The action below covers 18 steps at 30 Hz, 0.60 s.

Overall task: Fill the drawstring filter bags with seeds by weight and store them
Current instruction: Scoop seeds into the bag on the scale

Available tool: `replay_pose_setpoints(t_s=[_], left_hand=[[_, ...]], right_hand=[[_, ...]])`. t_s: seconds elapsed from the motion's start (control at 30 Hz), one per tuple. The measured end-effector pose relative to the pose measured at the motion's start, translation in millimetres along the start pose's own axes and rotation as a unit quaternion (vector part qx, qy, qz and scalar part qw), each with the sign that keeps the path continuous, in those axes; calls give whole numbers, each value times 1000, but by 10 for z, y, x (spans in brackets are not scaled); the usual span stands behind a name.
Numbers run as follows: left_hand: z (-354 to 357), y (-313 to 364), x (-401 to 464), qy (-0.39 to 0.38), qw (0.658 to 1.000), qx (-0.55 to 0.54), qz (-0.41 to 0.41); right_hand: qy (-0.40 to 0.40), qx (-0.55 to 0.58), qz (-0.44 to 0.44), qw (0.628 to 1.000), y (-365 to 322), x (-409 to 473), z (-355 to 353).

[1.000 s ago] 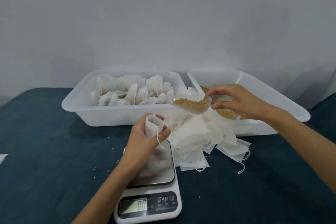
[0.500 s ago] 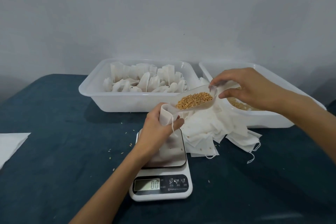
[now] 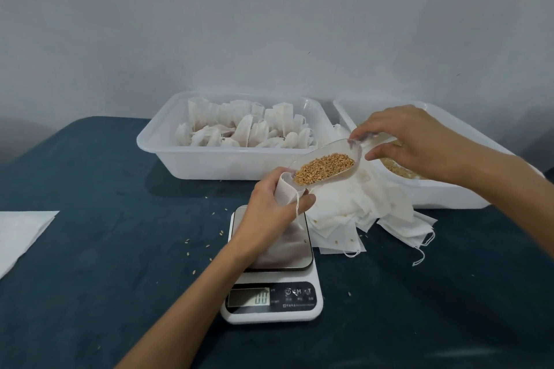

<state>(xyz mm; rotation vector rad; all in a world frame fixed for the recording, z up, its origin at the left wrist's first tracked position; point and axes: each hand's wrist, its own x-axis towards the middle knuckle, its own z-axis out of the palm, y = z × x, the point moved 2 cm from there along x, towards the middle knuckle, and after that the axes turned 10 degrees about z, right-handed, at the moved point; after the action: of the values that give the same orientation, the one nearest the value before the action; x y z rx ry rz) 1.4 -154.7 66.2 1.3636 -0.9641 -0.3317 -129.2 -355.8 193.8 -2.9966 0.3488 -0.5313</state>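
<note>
Tipping the scoop is what the coming move turns on, so look at how its lip meets the bag. Your right hand, at centre right of the frame, pinches the clear handle between thumb and fingers. The scoop's long axis slants from that hand down and to the left, and its open lip sits right at the bag's mouth, touching or just over the rim; I cannot tell which. The seeds lie heaped in the lower half of the scoop, already near the lip.

Your left hand, just below and left of the scoop, has its fingers curled round the bag's neck and holds the mouth open above the scale, whose plate sits under your wrist. The bag's string hangs over your fingers.

My judgement: raise the handle end a little more and keep the lip inside the mouth, since the opening is narrow and seeds could spill onto the cloth. The filled bags sit in the tub at upper centre.
</note>
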Motion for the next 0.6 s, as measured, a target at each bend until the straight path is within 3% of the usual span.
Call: replay_pose_setpoints(t_s=[0.6], left_hand=[[4,-68,6,-4,1000,0,2]], right_hand=[[10,-31,-1,999,-71,-36,-31]])
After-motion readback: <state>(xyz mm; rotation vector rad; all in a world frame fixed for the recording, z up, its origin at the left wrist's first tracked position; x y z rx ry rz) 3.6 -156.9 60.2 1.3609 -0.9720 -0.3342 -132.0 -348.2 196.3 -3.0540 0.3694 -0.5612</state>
